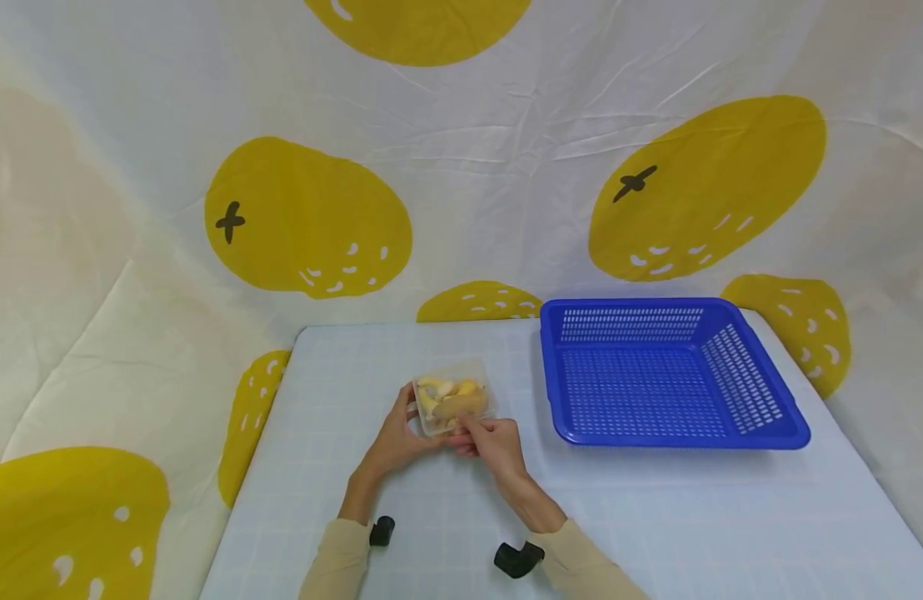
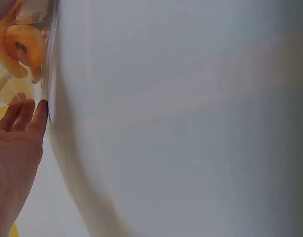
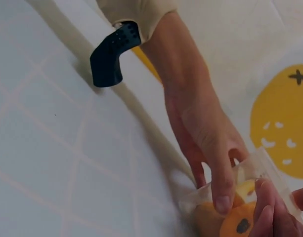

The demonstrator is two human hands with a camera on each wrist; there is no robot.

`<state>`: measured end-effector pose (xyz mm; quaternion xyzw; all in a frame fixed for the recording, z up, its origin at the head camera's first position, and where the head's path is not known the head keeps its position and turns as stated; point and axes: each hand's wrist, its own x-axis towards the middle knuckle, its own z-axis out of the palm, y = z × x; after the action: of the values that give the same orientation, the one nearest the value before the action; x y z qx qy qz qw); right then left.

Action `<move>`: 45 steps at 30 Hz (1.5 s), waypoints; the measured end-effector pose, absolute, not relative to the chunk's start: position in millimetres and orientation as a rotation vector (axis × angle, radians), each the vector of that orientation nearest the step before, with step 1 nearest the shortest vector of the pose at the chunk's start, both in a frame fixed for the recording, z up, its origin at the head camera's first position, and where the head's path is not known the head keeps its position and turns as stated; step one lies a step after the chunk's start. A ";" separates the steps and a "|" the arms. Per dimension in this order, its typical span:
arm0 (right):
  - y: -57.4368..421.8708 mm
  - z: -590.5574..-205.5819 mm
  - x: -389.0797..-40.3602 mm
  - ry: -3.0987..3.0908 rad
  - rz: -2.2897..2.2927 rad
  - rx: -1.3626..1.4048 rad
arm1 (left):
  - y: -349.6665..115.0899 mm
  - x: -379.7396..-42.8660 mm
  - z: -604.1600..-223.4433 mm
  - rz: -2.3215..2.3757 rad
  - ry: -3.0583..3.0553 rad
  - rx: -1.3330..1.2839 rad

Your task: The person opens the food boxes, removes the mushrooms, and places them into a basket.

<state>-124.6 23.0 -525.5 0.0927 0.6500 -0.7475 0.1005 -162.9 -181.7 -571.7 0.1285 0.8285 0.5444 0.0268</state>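
In the head view, a small clear plastic box (image 1: pixel 474 369) sits left of centre on the table. Inside lie yellow, orange and tan rounded pieces (image 1: pixel 461 406), some curved; a dark mark shows on an orange one (image 2: pixel 23 45) in the left wrist view. My left hand (image 1: pixel 396 442) grips the box at its left side, the thumb along the front wall. At the front right rim my right hand (image 1: pixel 499 450) has thumb and fingers bent close together, pinching there beside a tan piece. Its fingertips (image 3: pixel 264 190) overlap the pieces in the right wrist view.
A blue plastic basket (image 1: pixel 675 442) with slotted walls stands on the table (image 1: pixel 431 550) to the right of the box. A cloth (image 1: pixel 499 208) printed with big yellow fruit hangs behind and at the sides. Black wrist mounts (image 1: pixel 518 560) jut from both sleeves.
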 end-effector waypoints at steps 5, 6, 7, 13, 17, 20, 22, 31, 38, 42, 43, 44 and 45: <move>21.3 -528.7 -125.5 1.922 -2.189 0.281 | -182.8 -160.2 -571.5 1.708 2.563 0.417; 21.3 -527.6 -125.2 1.926 -2.186 0.282 | -183.0 -160.0 -571.7 1.708 2.560 0.416; 21.4 -526.5 -125.1 1.930 -2.186 0.280 | -183.0 -159.9 -571.9 1.707 2.559 0.416; 23.0 -518.9 -126.4 1.967 -2.178 0.192 | -183.5 -160.9 -573.3 1.712 2.555 0.405; 28.0 -515.3 -128.5 2.043 -2.118 0.073 | -183.6 -161.7 -574.1 1.710 2.544 0.391; 32.4 -514.7 -131.8 2.101 -2.131 -0.041 | -183.1 -162.8 -575.6 1.703 2.528 0.389; 34.9 -515.1 -134.8 2.134 -2.170 -0.112 | -183.0 -163.6 -576.8 1.691 2.521 0.379; 42.0 -512.6 -149.1 2.327 -2.229 0.005 | -183.7 -164.3 -576.8 1.632 2.521 0.313; 44.2 -508.9 -159.4 2.440 -2.150 -0.067 | -182.3 -161.1 -571.4 1.634 2.522 0.315; 44.6 -508.4 -163.7 2.493 -2.095 -0.070 | -181.7 -159.2 -566.3 1.604 2.510 0.299; 44.9 -508.5 -164.6 2.503 -2.082 -0.064 | -181.8 -158.7 -565.2 1.589 2.507 0.292; 45.1 -508.5 -165.4 2.512 -2.068 -0.058 | -182.0 -158.1 -563.5 1.574 2.499 0.283; 45.3 -508.4 -166.1 2.513 -2.059 -0.057 | -182.2 -156.9 -561.4 1.561 2.488 0.264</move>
<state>-166.1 45.3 -508.4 -0.0175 0.7722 -0.6328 -0.0539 -156.9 -182.2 -561.4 0.0891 0.8397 0.5270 0.0962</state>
